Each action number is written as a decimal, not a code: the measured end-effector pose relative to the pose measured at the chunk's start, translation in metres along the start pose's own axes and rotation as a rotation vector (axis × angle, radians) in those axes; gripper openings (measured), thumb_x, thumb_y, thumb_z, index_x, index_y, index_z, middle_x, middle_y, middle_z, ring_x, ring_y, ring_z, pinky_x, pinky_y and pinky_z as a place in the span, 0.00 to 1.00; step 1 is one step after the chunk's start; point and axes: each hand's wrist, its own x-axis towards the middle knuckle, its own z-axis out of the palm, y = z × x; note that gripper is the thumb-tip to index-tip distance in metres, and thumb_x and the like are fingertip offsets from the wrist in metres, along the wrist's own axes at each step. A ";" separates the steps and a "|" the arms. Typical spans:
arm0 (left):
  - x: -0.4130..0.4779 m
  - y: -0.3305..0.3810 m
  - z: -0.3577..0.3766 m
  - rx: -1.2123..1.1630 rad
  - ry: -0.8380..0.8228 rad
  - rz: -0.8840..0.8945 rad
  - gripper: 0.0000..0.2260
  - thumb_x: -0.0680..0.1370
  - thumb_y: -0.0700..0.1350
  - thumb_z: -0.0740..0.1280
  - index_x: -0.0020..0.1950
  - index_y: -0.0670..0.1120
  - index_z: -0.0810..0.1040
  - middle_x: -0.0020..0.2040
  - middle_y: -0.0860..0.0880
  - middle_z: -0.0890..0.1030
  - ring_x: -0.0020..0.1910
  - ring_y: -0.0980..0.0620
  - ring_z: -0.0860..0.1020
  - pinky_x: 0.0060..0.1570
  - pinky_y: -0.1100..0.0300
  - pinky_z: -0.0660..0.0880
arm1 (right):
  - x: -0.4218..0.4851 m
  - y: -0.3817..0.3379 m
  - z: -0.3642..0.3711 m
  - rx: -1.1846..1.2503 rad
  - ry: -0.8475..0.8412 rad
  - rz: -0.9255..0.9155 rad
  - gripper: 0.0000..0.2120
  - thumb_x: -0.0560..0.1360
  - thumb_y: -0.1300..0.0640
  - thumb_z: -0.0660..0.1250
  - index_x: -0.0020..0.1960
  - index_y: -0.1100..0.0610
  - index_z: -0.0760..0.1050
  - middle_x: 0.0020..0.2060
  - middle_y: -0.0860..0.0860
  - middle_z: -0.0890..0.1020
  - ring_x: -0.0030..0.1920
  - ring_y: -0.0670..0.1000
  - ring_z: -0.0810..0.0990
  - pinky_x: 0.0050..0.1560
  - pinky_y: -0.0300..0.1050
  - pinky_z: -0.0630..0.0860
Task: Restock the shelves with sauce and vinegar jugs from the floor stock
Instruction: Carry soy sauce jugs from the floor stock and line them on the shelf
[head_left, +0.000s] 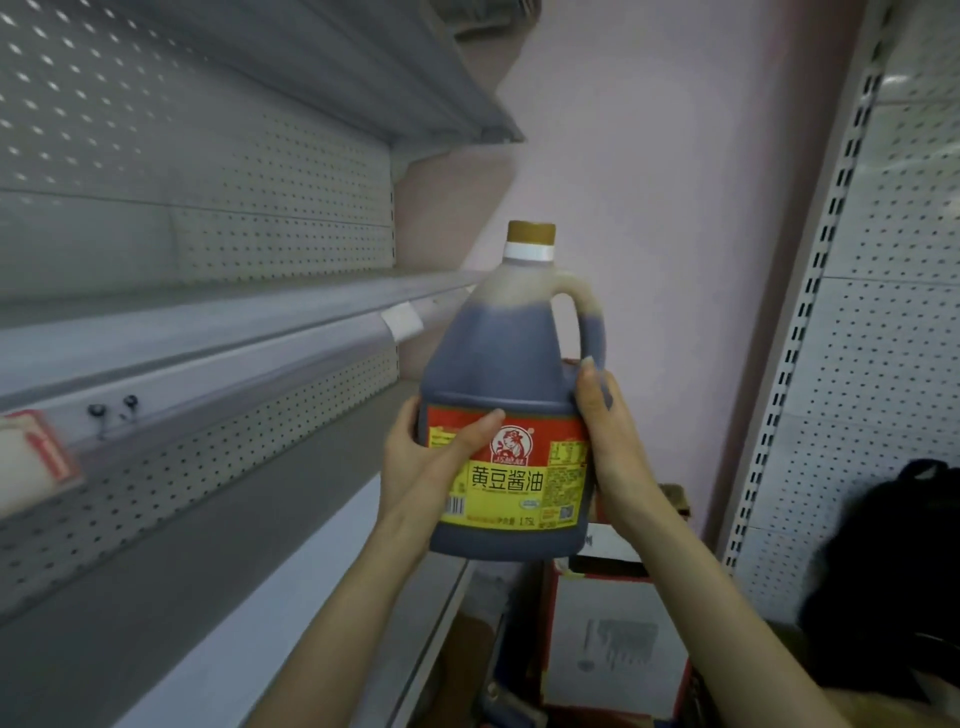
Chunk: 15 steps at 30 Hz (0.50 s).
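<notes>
Soy sauce jug: upright, cap up, gripped at both sides by left hand and right hand; shelf lying leftward, nearer left hand.

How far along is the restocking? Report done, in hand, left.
Done: no jug stands on the shelves in view. In hand: left hand and right hand grip one soy sauce jug, upright, off the shelf. Left: shelve it; cartons wait below.
</notes>
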 end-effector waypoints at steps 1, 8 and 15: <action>-0.003 0.006 -0.002 0.005 0.004 0.004 0.30 0.57 0.52 0.81 0.54 0.49 0.74 0.42 0.48 0.85 0.39 0.50 0.84 0.34 0.60 0.79 | 0.000 -0.003 0.005 0.026 0.008 0.001 0.29 0.63 0.35 0.61 0.58 0.51 0.67 0.39 0.49 0.83 0.36 0.47 0.84 0.36 0.39 0.80; -0.034 0.039 -0.007 0.098 0.036 0.053 0.28 0.57 0.55 0.73 0.55 0.50 0.73 0.42 0.49 0.84 0.37 0.52 0.84 0.31 0.65 0.77 | -0.010 -0.016 0.022 0.112 0.019 0.050 0.20 0.71 0.40 0.63 0.56 0.52 0.68 0.41 0.51 0.83 0.33 0.45 0.84 0.32 0.38 0.78; -0.091 0.060 0.007 0.242 0.212 0.104 0.26 0.58 0.60 0.70 0.53 0.54 0.72 0.41 0.52 0.84 0.36 0.56 0.84 0.31 0.68 0.76 | -0.035 -0.030 0.015 0.175 -0.115 0.039 0.25 0.65 0.34 0.62 0.54 0.48 0.69 0.39 0.51 0.84 0.39 0.52 0.85 0.43 0.50 0.82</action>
